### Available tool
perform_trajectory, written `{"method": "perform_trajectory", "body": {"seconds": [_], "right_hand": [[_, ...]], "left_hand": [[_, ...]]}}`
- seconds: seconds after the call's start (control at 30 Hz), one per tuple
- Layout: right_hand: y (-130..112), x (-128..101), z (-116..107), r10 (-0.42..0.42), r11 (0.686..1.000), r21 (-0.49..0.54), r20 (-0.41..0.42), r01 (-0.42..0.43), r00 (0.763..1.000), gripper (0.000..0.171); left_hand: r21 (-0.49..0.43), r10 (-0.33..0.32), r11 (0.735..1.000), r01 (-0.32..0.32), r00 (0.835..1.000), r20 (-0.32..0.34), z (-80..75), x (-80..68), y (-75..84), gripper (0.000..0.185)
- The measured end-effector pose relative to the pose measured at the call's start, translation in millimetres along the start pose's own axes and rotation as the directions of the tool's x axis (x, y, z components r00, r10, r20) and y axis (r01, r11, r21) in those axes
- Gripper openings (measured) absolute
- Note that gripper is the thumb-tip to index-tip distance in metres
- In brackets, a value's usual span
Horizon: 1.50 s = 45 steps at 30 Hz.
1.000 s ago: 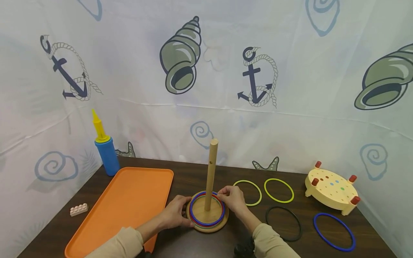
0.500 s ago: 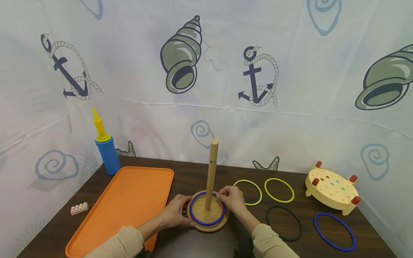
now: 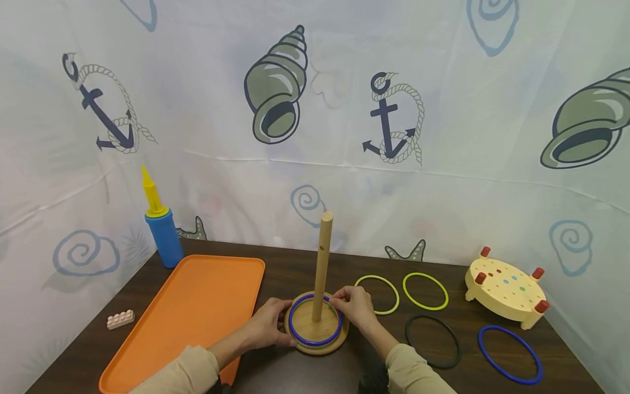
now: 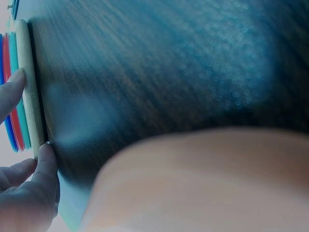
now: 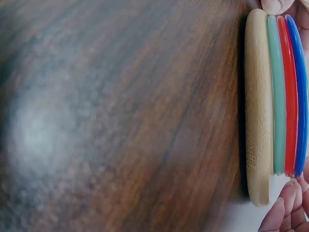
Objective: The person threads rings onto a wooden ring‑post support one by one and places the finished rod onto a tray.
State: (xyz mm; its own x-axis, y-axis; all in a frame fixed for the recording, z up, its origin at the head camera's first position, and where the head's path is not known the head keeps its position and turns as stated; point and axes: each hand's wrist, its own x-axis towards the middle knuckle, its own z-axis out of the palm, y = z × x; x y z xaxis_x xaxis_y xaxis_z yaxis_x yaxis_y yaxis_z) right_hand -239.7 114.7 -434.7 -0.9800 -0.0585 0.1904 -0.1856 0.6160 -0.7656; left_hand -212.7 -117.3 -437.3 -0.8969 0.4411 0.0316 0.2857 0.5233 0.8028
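Wooden base (image 3: 295, 335) of the peg stand is sitting near the front middle of the dark surface (image 3: 295, 271), and both hands are working at it. The left hand (image 3: 268, 323) is resting at the base's 9 o'clock edge, fingers (image 4: 46, 162) curled against the rim and steadying it. The right hand (image 3: 354, 304) is at about 2 o'clock, its fingers pinching together on the blue ring (image 3: 315, 342), which is lying on top of the stack around the upright peg (image 3: 322, 262). The right wrist view is showing the order clearly: green ring (image 5: 274, 96) against the wood, red ring (image 5: 287, 96) over it, blue uppermost.

To do this well, I'd say the left hand should be keeping the base pressed flat while the right is handling only the top ring, holding it level so it is not snagging on the peg or dragging the red one along.

Two yellow-green rings (image 3: 425, 290) are lying at 3 o'clock of the stand, a black ring (image 3: 432, 341) and another blue one (image 3: 509, 353) nearer the front right. An orange tray (image 3: 197, 312) is lying at 9 o'clock
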Motion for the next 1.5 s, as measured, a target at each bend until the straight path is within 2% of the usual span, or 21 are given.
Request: {"method": "perform_trajectory", "body": {"seconds": [0.27,0.67,0.77,1.0,1.3,1.5], "right_hand": [[6.0,3.7,-8.8,-0.022,1.0,0.009,-0.046,0.022,0.999,0.007],[27.6,19.2,-42.3,0.059,0.997,0.059,-0.167,-0.05,0.984,0.006],[33.5,23.8,-50.1,0.055,0.998,0.053,-0.184,-0.046,0.981,0.008],[45.2,35.1,-61.7,0.015,0.999,-0.038,-0.216,-0.024,0.976,0.012],[56.0,43.4,-68.3,-0.027,0.993,-0.12,-0.198,0.003,0.98,0.017],[59.5,47.6,-69.0,-0.024,0.988,-0.153,-0.176,-0.004,0.984,0.018]], "left_hand": [[0.007,-0.002,1.0,0.002,1.0,-0.001,-0.6,-0.6,-0.3,0.084],[-0.009,-0.006,1.0,0.006,1.0,0.003,-1.2,-0.8,0.2,0.084],[-0.004,-0.002,1.0,0.002,1.0,0.006,-1.2,-1.1,-0.2,0.083],[0.008,-0.003,1.0,0.003,1.0,0.01,-1.2,-0.8,-0.7,0.083],[0.004,-0.005,1.0,0.005,1.0,0.01,-0.1,-1.8,-0.4,0.084],[0.016,-0.004,1.0,0.004,1.0,0.009,-0.5,-1.3,-1.5,0.084]]}}
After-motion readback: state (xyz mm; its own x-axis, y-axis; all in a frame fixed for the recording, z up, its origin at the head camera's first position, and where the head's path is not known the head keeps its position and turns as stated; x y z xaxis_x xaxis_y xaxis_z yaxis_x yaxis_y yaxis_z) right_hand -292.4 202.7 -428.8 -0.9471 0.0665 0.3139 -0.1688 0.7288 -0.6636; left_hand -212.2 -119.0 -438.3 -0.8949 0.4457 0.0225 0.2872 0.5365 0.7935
